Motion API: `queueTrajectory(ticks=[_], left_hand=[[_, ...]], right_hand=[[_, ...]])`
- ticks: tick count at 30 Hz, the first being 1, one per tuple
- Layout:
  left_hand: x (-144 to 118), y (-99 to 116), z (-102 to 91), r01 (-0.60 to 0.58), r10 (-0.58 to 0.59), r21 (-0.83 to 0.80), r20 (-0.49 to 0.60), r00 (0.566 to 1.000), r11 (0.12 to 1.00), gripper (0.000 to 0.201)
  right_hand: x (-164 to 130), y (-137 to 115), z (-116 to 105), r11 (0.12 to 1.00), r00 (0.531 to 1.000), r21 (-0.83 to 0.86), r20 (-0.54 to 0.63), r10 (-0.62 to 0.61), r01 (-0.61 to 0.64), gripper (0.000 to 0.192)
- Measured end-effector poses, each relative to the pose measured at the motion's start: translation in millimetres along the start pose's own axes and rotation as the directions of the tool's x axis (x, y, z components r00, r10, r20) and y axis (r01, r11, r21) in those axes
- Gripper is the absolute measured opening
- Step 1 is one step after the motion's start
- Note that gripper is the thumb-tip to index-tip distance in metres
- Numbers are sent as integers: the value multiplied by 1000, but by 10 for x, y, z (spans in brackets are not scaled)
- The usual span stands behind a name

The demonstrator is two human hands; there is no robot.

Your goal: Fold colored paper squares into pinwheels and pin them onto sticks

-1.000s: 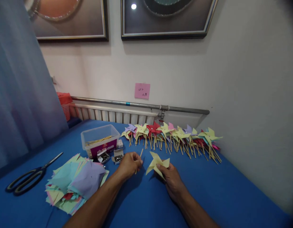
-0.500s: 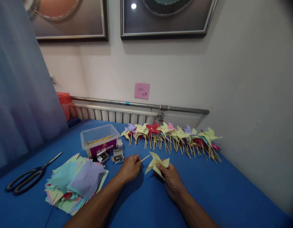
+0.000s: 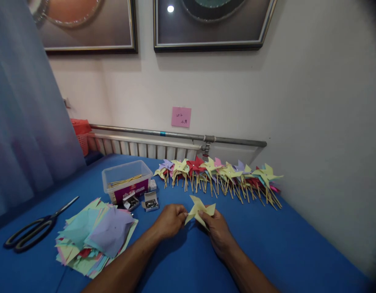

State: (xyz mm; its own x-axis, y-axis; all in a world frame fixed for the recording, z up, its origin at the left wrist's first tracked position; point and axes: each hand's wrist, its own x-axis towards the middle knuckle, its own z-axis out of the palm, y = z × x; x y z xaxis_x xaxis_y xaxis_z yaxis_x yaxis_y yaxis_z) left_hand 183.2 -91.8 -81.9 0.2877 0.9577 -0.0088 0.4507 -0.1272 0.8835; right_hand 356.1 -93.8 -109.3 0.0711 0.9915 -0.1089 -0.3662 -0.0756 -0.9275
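Our hands meet at the middle of the table, work spread around them.

Between our left hand (image 3: 171, 219) and right hand (image 3: 217, 230) sits a pinwheel (image 3: 199, 209). Behind it, a row of finished pinwheels (image 3: 218, 175) lines the wall. To our left lie small boxes (image 3: 142, 201), a tub (image 3: 127, 185) behind them, a paper stack (image 3: 96, 234), and scissors (image 3: 35, 230) farthest left.

You're in a home-style room set up as a craft bench: framed pictures (image 3: 212, 24) top of frame, radiator (image 3: 145, 147) and pipe (image 3: 178, 134) along the wall, curtain (image 3: 26, 114) at left. Blue table (image 3: 298, 248) holds finished pinwheels (image 3: 218, 175) mid-frame, cut paper squares (image 3: 96, 234) and scissors (image 3: 32, 230) lower left.
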Motion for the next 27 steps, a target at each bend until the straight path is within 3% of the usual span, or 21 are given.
queueTrajectory(ticks=[27], left_hand=[[8,-11,-10,43,-40,-83,31,999,996,19]], right_hand=[[28,29,-7,1000,999,-5,-33,-24,24,44]])
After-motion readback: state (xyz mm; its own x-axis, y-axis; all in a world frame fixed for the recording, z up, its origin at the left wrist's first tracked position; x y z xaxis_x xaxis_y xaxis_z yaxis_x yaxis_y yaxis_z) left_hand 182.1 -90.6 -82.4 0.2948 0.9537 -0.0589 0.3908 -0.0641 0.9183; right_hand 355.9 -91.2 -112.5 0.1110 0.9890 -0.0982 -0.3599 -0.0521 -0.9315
